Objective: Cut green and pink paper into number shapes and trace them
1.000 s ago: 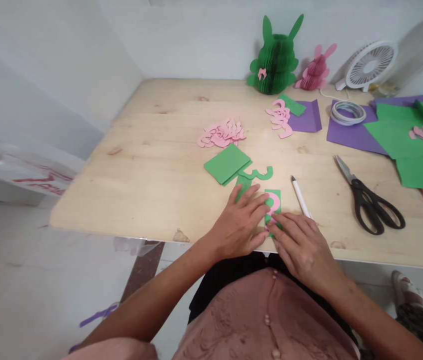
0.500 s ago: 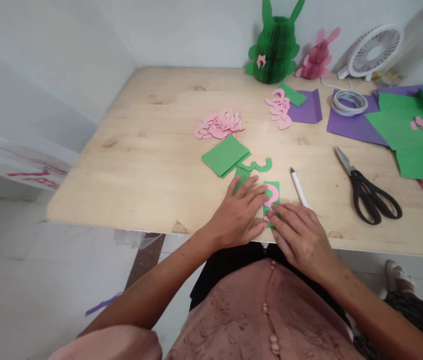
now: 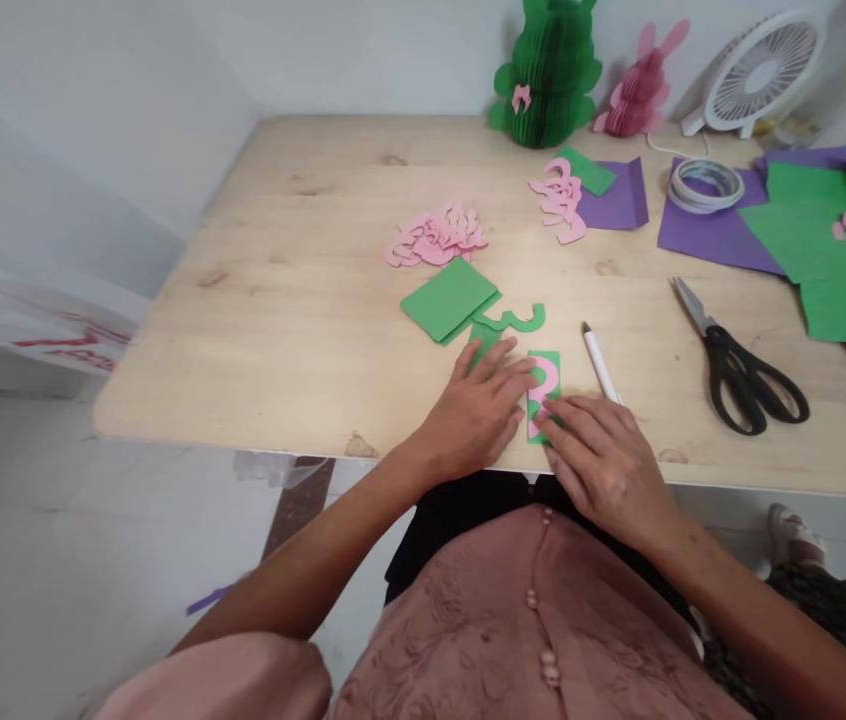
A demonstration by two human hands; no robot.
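A curved pink paper cutout (image 3: 546, 372) lies flat on a small green paper rectangle (image 3: 553, 358) near the table's front edge. My left hand (image 3: 474, 412) rests at the left of the pair, fingers spread, with fingertips on the upper left of the cutout. From the right, my right hand (image 3: 607, 458) lays its outstretched fingertips on the cutout's lower part, partly hiding it. Above my left hand are a folded green paper (image 3: 449, 300) and a wavy green paper cutout (image 3: 517, 320). A white pen (image 3: 600, 362) lies just beyond my right hand.
Black-handled scissors (image 3: 742, 365) lie at the right. Pink cutouts (image 3: 438, 237) are heaped mid-table. Tape rolls (image 3: 706, 186), purple paper (image 3: 618, 200) and green sheets (image 3: 843, 250) lie farther back. A green paper bunny (image 3: 552, 80), pink bunny (image 3: 640, 95) and fan (image 3: 760, 75) stand by the wall.
The view has shifted slightly, so the tabletop things sit a little higher. My left thumb has drawn back from the lower left edge of the green rectangle. My right fingers stay on the cutout.
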